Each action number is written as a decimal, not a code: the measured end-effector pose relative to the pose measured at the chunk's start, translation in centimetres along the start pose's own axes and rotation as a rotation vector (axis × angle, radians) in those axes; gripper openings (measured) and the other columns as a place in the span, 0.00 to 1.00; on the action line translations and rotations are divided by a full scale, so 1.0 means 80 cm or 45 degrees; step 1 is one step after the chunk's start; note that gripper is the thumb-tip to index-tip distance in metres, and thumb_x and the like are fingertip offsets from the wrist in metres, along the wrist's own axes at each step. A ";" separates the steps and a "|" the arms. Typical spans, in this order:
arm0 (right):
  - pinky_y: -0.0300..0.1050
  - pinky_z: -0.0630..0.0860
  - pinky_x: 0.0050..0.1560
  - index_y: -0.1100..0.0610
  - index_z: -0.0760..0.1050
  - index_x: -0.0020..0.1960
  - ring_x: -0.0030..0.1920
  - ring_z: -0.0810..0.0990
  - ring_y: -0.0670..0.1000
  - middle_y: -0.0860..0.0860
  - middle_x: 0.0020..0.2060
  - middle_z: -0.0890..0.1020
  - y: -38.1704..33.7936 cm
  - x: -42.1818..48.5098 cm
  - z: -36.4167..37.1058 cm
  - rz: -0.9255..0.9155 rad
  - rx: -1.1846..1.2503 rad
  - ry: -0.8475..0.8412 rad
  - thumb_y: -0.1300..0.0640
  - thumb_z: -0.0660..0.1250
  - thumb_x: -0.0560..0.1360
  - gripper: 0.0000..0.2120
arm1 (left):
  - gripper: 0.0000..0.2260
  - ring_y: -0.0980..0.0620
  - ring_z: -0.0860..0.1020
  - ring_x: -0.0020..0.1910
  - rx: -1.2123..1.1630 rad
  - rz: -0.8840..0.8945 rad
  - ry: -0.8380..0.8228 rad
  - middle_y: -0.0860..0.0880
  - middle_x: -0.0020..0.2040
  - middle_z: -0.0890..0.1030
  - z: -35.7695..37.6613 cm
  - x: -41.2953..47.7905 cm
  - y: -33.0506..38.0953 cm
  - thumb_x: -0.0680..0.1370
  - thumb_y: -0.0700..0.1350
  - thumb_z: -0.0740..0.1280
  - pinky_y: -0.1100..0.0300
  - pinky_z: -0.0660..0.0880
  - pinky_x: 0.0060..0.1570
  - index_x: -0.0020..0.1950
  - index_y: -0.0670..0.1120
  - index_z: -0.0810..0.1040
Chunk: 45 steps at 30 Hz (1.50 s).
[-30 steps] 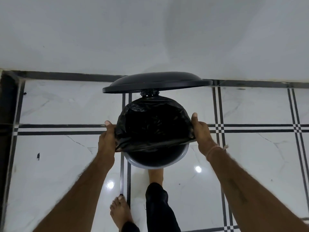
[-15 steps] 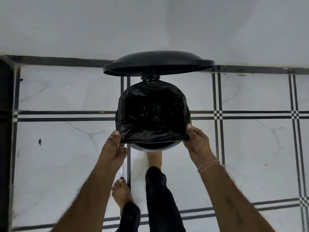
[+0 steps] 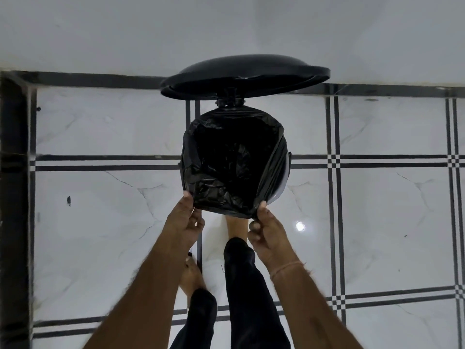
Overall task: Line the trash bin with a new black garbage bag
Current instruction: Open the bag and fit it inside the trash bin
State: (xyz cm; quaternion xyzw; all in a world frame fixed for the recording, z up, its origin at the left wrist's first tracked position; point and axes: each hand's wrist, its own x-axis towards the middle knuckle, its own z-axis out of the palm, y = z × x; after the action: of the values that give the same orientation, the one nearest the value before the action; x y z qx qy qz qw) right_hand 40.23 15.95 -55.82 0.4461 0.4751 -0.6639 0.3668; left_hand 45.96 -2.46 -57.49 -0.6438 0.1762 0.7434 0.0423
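Observation:
A round pedal bin stands on the floor with its black lid (image 3: 245, 75) raised at the far side. A black garbage bag (image 3: 234, 165) is spread over its mouth, folded over the rim on the far, left and near sides. A strip of the silver bin rim (image 3: 283, 177) still shows bare at the right. My left hand (image 3: 185, 224) pinches the bag's hem at the near left. My right hand (image 3: 266, 231) grips the hem at the near right corner, pulling it down over the edge.
White marble floor tiles with black line borders (image 3: 334, 159) surround the bin, and a white wall (image 3: 226, 28) rises behind it. A dark strip (image 3: 13, 197) runs down the left edge. My right foot (image 3: 235, 225) is by the bin's base and my left foot (image 3: 191, 275) is further back.
Both hands slid from the bin's sides toward the near edge and closer together, drawing the bag's hem over the near rim. The view has tilted down a little.

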 end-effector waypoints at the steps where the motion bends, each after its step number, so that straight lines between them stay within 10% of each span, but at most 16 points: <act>1: 0.32 0.66 0.23 0.56 0.79 0.51 0.25 0.73 0.42 0.47 0.37 0.84 0.007 0.002 -0.001 0.012 0.103 0.005 0.50 0.67 0.81 0.09 | 0.07 0.58 0.73 0.38 -0.012 -0.003 0.002 0.55 0.40 0.82 0.001 0.002 -0.001 0.77 0.54 0.73 0.61 0.68 0.41 0.46 0.51 0.81; 8: 0.33 0.77 0.27 0.56 0.76 0.45 0.26 0.80 0.43 0.48 0.33 0.81 0.036 0.016 -0.019 -0.034 0.645 0.196 0.54 0.69 0.79 0.07 | 0.07 0.58 0.75 0.39 -0.030 -0.008 0.016 0.56 0.44 0.81 -0.007 0.024 -0.014 0.80 0.53 0.69 0.61 0.68 0.38 0.47 0.51 0.79; 15: 0.43 0.74 0.40 0.57 0.78 0.55 0.40 0.79 0.49 0.49 0.46 0.82 0.030 0.001 0.000 -0.291 0.084 0.355 0.39 0.70 0.76 0.22 | 0.06 0.60 0.75 0.34 -0.071 0.052 -0.104 0.58 0.38 0.82 -0.007 0.028 -0.023 0.81 0.53 0.68 0.65 0.69 0.32 0.48 0.53 0.79; 22: 0.40 0.69 0.27 0.57 0.76 0.43 0.30 0.71 0.48 0.47 0.29 0.78 0.011 0.017 0.025 -0.373 -0.141 0.537 0.55 0.76 0.77 0.11 | 0.05 0.59 0.75 0.37 -0.035 0.061 -0.067 0.58 0.35 0.83 -0.006 0.025 -0.021 0.79 0.53 0.70 0.64 0.70 0.34 0.48 0.53 0.79; 45: 0.31 0.77 0.28 0.59 0.80 0.50 0.27 0.81 0.42 0.49 0.37 0.86 0.029 0.076 -0.005 -0.091 0.785 0.062 0.57 0.62 0.84 0.10 | 0.05 0.61 0.75 0.26 0.006 -0.038 -0.170 0.54 0.41 0.78 -0.014 0.061 -0.029 0.83 0.49 0.66 0.67 0.68 0.22 0.50 0.51 0.79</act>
State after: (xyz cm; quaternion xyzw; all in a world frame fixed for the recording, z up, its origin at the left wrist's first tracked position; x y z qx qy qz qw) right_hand 40.40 15.28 -62.30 0.5351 0.2753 -0.7783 0.1792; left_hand 46.85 -1.45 -62.82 -0.5953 0.1651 0.7835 0.0664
